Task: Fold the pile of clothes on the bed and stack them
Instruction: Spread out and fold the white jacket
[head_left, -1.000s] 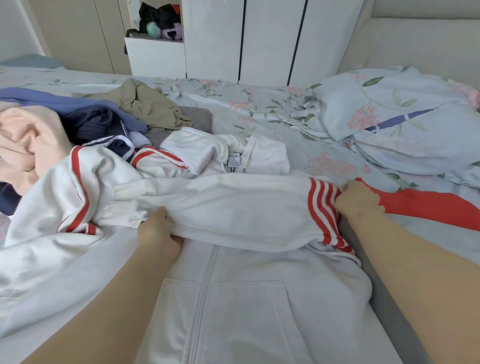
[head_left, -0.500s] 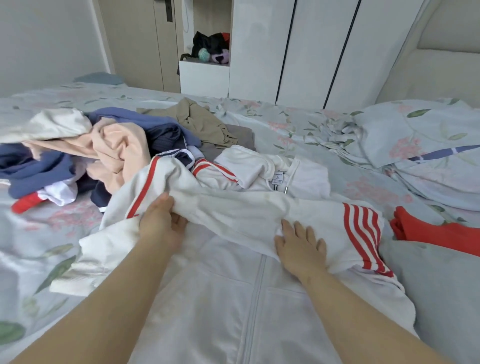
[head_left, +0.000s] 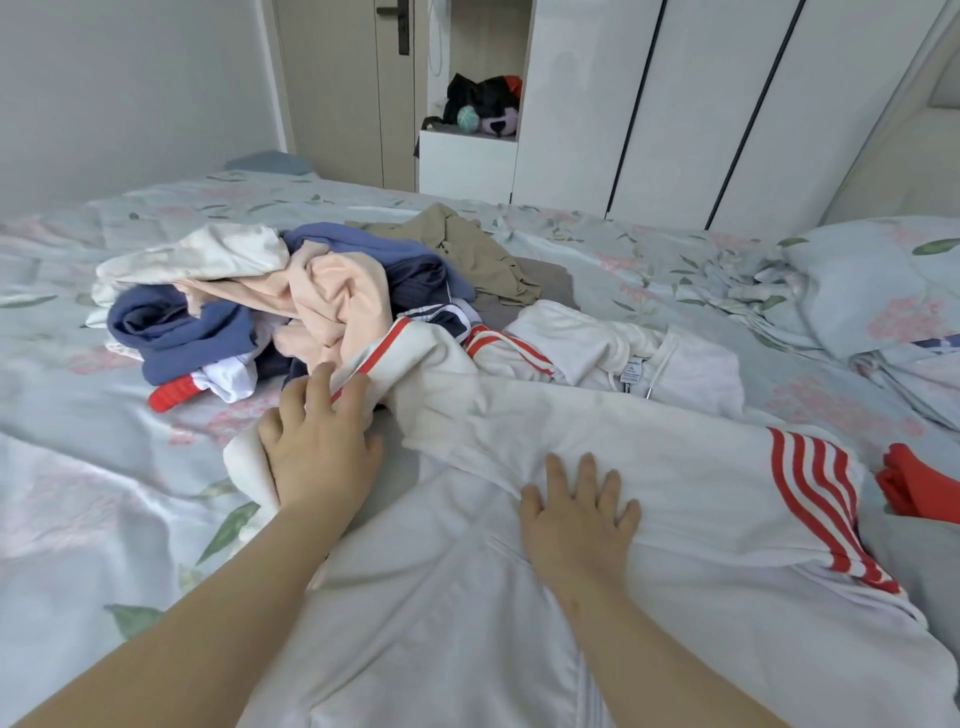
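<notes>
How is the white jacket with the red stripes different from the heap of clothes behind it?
The white jacket lies spread out near the person; the heap sits crumpled farther back. The jacket is one garment, white with red stripes; the heap mixes blue, peach and white pieces. Both lie on the floral bed.

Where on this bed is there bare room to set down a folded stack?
Bare sheet lies left of the left hand, nearer than the clothes pile. Crowded: the right side, with white jacket, red garment and pillow.
</notes>
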